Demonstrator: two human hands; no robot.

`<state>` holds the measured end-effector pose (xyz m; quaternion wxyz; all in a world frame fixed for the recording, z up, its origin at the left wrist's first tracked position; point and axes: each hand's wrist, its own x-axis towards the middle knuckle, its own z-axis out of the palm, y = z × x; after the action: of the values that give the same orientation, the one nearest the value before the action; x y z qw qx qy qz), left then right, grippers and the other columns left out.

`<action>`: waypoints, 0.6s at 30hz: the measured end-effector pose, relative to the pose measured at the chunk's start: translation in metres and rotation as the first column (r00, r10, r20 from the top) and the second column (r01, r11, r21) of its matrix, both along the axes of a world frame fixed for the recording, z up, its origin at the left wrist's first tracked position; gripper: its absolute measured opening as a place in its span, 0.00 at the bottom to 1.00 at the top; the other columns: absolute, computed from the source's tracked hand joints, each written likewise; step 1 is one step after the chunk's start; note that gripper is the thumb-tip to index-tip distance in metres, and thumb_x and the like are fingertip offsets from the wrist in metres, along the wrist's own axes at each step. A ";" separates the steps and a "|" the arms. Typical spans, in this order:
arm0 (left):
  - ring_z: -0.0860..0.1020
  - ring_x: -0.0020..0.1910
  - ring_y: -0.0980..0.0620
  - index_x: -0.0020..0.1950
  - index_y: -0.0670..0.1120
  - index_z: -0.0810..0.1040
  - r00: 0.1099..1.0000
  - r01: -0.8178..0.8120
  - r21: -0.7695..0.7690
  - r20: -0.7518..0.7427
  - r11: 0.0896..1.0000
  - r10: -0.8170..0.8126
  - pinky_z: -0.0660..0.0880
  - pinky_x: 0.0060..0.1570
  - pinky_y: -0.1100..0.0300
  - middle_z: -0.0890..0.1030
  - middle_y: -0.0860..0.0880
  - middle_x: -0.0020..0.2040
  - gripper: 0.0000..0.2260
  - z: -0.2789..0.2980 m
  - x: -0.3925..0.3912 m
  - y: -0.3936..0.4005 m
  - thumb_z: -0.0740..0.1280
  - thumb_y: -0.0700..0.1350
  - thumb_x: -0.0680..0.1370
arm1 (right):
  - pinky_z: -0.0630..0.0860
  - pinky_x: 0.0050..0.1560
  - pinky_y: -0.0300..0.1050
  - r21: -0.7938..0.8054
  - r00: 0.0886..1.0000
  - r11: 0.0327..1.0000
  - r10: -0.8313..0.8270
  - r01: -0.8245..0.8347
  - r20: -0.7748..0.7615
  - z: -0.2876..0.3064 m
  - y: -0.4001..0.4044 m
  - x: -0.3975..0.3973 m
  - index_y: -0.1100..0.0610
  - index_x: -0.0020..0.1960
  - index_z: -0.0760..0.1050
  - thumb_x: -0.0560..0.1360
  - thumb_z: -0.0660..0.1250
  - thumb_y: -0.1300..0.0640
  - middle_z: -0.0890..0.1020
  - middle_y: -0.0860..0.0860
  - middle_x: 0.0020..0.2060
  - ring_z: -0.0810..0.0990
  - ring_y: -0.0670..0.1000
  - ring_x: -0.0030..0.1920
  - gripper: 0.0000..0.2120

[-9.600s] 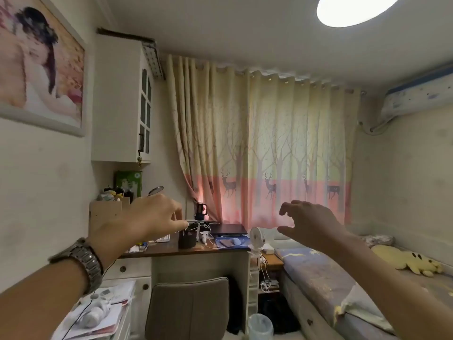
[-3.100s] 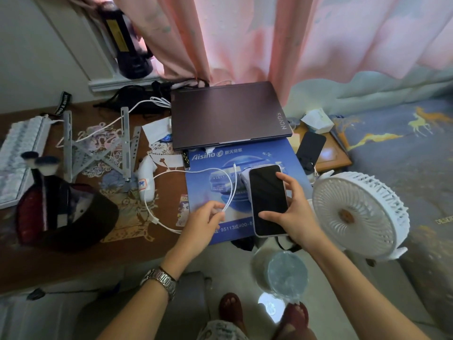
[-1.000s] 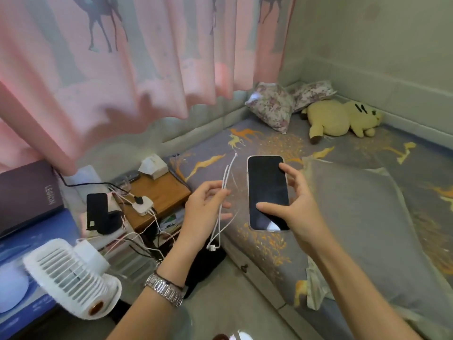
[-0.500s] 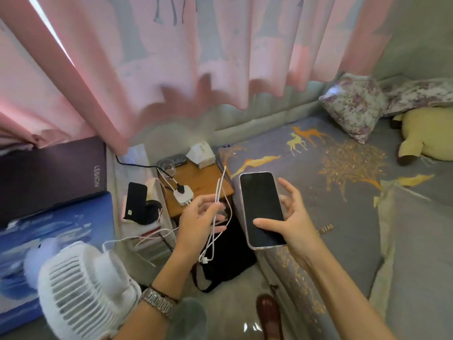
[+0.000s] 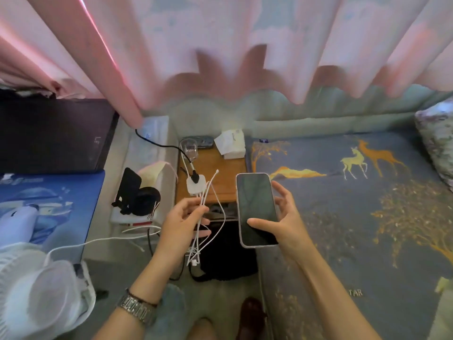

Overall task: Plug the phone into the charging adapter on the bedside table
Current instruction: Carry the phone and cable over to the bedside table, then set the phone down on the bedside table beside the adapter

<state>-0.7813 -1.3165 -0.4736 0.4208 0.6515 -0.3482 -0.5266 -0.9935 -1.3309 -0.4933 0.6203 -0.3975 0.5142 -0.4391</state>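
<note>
The left hand [image 5: 182, 223] pinches the folded white cable [image 5: 204, 204]; the right hand [image 5: 285, 222] grips the phone [image 5: 256, 208] at frame centre. She should free one plug and steer it squarely into the adapter [image 5: 195, 184].

Wooden bedside table [image 5: 228, 168]: white charging adapter [image 5: 195, 185], tissue box [image 5: 230, 143], clear glass [image 5: 188, 149] on top.

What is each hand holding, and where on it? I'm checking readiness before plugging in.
The left hand pinches the white cable bundle mid-length; the right hand grips the phone by its lower half.
</note>
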 end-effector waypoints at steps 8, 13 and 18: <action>0.82 0.36 0.56 0.50 0.49 0.77 0.994 -0.094 0.092 -0.047 0.991 0.099 0.83 0.36 0.54 0.81 0.46 0.46 0.06 -0.055 0.006 -0.040 0.66 0.39 0.77 | 0.81 0.49 0.40 0.091 0.998 0.995 0.048 -0.046 -0.026 -0.068 -0.060 0.015 0.46 0.66 0.62 0.62 0.76 0.72 0.75 0.54 0.62 0.78 0.52 0.60 0.42; 0.81 0.35 0.56 0.49 0.49 0.77 0.990 -0.113 0.155 -0.064 0.982 0.124 0.83 0.37 0.52 0.82 0.46 0.46 0.06 -0.096 0.013 -0.076 0.66 0.39 0.76 | 0.80 0.46 0.34 0.132 0.996 0.991 0.043 -0.032 -0.082 -0.119 -0.105 0.028 0.47 0.69 0.62 0.61 0.77 0.71 0.74 0.54 0.63 0.78 0.49 0.59 0.44; 0.81 0.36 0.54 0.53 0.46 0.78 0.988 -0.115 0.188 -0.081 0.976 0.132 0.83 0.36 0.54 0.81 0.45 0.47 0.06 -0.133 0.023 -0.096 0.66 0.39 0.77 | 0.79 0.41 0.35 0.149 0.993 0.988 0.065 -0.050 -0.100 -0.169 -0.141 0.041 0.49 0.70 0.62 0.61 0.77 0.71 0.74 0.57 0.64 0.80 0.49 0.55 0.44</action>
<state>-0.7582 -1.4120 -0.6062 0.4071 0.6823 -0.2373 -0.5589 -0.9529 -1.4715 -0.6620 0.6325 -0.3880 0.5650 -0.3608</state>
